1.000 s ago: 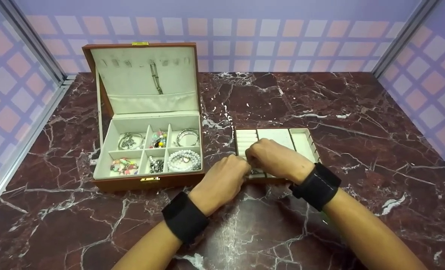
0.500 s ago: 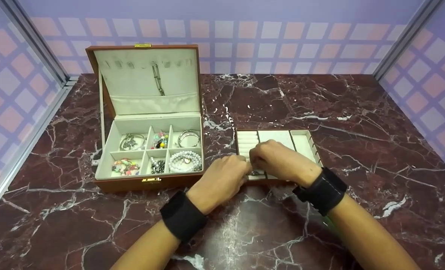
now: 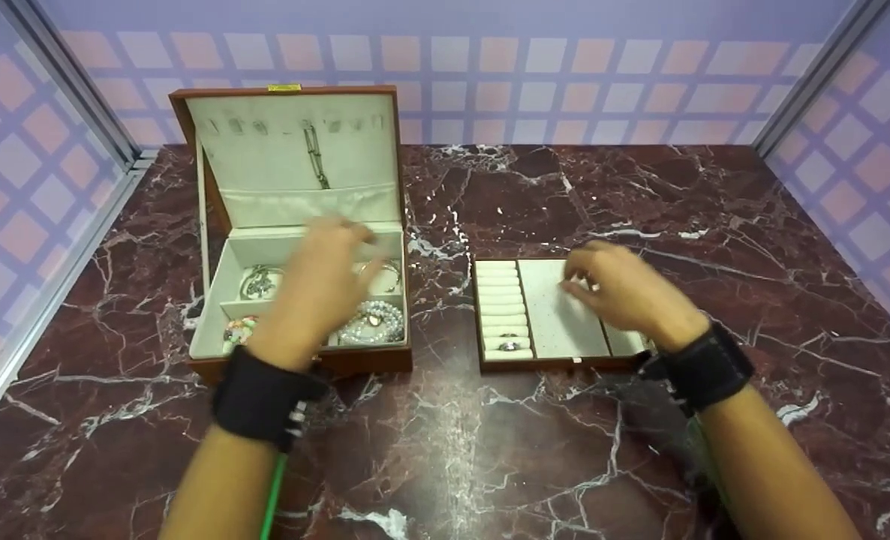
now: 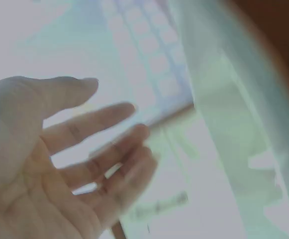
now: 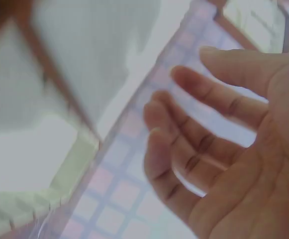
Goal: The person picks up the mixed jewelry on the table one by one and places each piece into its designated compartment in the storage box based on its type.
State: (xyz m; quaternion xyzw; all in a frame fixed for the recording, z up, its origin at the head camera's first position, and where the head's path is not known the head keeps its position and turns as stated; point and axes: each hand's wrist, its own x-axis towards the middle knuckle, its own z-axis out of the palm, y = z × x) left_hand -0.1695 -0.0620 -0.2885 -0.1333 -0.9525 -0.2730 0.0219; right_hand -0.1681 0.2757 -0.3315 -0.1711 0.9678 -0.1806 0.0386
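Observation:
My left hand (image 3: 317,281) is blurred over the brown jewelry box (image 3: 370,358), whose lid (image 3: 265,161) stands up. In the left wrist view its fingers are spread with nothing between them. Several compartments hold bracelets, such as a pearl bracelet (image 3: 385,322), a silver bangle (image 3: 392,277) and colorful beads (image 3: 239,330); the hand hides the middle ones. Above the jewelry tray (image 3: 565,365) hangs my right hand (image 3: 629,289), its fingers loosely bent and holding nothing. Two rings, one plainly seen as a ring (image 3: 509,346), sit in the tray's front ring rolls (image 3: 501,300).
A chain necklace (image 3: 314,154) hangs from a hook inside the lid. Box and tray stand side by side on a dark red marbled table (image 3: 445,450). Checkered panels (image 3: 490,75) enclose the back and sides.
The hands were together at the tray's front left corner. My left hand has moved left over the box, and my right hand has shifted right, uncovering the ring rolls.

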